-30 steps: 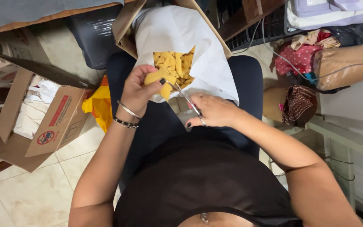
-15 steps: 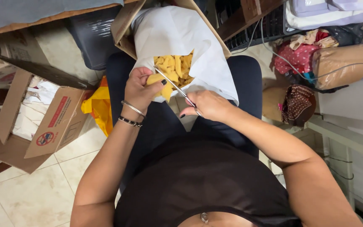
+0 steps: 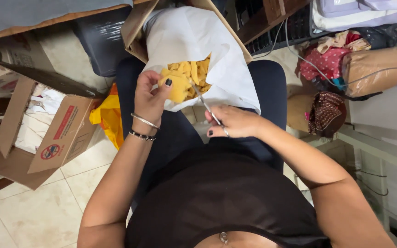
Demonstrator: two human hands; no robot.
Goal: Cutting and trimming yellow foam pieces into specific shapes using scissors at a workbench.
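Pale floor tiles [image 3: 37, 216] fill the lower left of my view, and everything else crowds around the cardboard box [image 3: 136, 27] that leans against my knees, lined with white paper [image 3: 194, 39] and holding a heap of yellow pieces [image 3: 196, 73]. My left hand [image 3: 150, 96] is raised at the near edge of that box, wrist bent back with two bracelets [image 3: 143, 128] around it, and its thumb and fingers are clenched on one yellow piece [image 3: 178, 87] held just above the heap. My right hand [image 3: 233, 121] sits lower, just below the paper's front edge, palm down and knuckles toward me, gripping a slim metal tool [image 3: 203, 101] that looks like small scissors; its tip points up and to the left and meets the held piece, though I cannot tell whether the blades are parted. Both forearms angle inward from the bottom of the view, elbows out, over my dark-clad lap. Left of the lined box stands an open carton [image 3: 63, 133] with white material inside, with a yellow bag [image 3: 109, 117] between the two. Right of the box, against the wall, lie a brown wrapped bundle [image 3: 377, 64], red patterned cloth [image 3: 325, 62] and a dark patterned pouch [image 3: 325, 112].
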